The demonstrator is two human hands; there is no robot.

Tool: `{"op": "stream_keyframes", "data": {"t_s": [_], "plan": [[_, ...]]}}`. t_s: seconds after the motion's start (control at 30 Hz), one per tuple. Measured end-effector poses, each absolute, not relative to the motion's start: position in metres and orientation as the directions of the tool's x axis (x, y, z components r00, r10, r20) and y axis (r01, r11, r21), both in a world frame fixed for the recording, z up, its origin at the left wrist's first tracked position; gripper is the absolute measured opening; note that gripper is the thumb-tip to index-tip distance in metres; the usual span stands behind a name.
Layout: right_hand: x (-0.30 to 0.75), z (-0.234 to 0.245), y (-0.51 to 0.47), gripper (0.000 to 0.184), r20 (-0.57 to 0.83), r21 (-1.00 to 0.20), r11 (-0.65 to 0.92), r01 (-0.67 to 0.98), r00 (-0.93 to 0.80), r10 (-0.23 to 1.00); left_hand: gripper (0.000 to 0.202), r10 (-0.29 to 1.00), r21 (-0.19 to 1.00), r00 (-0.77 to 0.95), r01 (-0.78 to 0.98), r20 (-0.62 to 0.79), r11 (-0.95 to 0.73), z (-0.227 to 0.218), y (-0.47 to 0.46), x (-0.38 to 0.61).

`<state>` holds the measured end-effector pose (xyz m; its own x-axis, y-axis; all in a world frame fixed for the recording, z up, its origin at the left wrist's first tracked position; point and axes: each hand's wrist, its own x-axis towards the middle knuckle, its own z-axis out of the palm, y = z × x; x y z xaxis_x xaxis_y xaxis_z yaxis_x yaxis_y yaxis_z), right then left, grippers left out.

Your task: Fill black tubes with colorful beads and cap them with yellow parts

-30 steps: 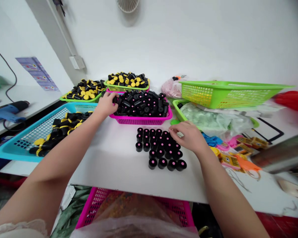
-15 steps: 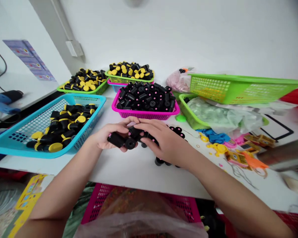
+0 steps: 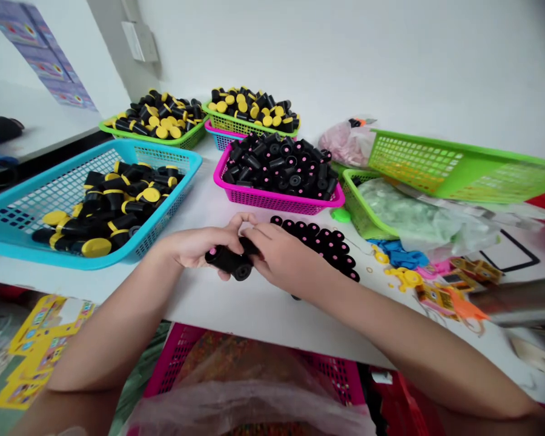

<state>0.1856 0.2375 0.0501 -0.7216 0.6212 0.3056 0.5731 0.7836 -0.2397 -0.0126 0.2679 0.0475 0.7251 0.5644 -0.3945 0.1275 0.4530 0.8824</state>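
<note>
My left hand [image 3: 205, 245] is curled around black plastic cylinders [image 3: 226, 261] with a hole in the end; one shows a pink dot at its far end. My right hand [image 3: 279, 254] meets it above the white table, its fingertips closed on another black cylinder [image 3: 249, 246], partly hidden by the fingers. Just beyond my right hand, black cylinders with pink dots on top [image 3: 320, 239] stand upright in close rows on the table. My right wrist and forearm hide part of that group.
A magenta basket [image 3: 281, 203] heaped with black cylinders stands ahead. At left is a blue basket [image 3: 163, 227] of yellow-capped cylinders, with green baskets [image 3: 188, 140] of the same behind. On the right lie a green basket [image 3: 367, 212] with plastic bags and small coloured toy parts [image 3: 406, 278].
The view has shifted, showing more of the standing rows. My right hand's fingers have drawn in near my left hand, and fewer loose cylinders show between the hands.
</note>
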Motion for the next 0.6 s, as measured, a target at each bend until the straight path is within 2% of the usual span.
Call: {"op": "stream_keyframes", "data": {"t_s": [0.1,0.2,0.3,0.37,0.43,0.6], "plan": [[0.193,0.054,0.244,0.025,0.282,-0.358,0.771,0.528,-0.726,0.628,0.071,0.556,0.879,0.718,0.166,-0.418,0.447,0.044,0.27,-0.015],[0.214,0.067,0.248,0.029,0.269,-0.464,0.635,0.618,-0.585,0.765,0.069,0.55,0.869,0.724,0.141,-0.417,0.474,0.043,0.273,-0.014],[0.233,0.08,0.241,0.027,0.135,-0.499,0.501,0.707,-0.508,0.851,0.069,0.514,0.837,0.741,0.117,-0.432,0.534,0.039,0.275,-0.008],[0.239,0.08,0.233,0.024,0.024,-0.452,0.467,0.76,-0.513,0.858,0.073,0.48,0.806,0.75,0.117,-0.455,0.58,0.035,0.275,-0.001],[0.238,0.074,0.224,0.024,-0.036,-0.356,0.452,0.818,-0.496,0.868,0.079,0.452,0.775,0.751,0.125,-0.481,0.619,0.031,0.274,0.006],[0.226,0.047,0.212,0.017,0.005,-0.09,0.459,0.884,-0.46,0.888,0.089,0.486,0.761,0.724,0.083,-0.489,0.643,0.025,0.267,0.017]]}}
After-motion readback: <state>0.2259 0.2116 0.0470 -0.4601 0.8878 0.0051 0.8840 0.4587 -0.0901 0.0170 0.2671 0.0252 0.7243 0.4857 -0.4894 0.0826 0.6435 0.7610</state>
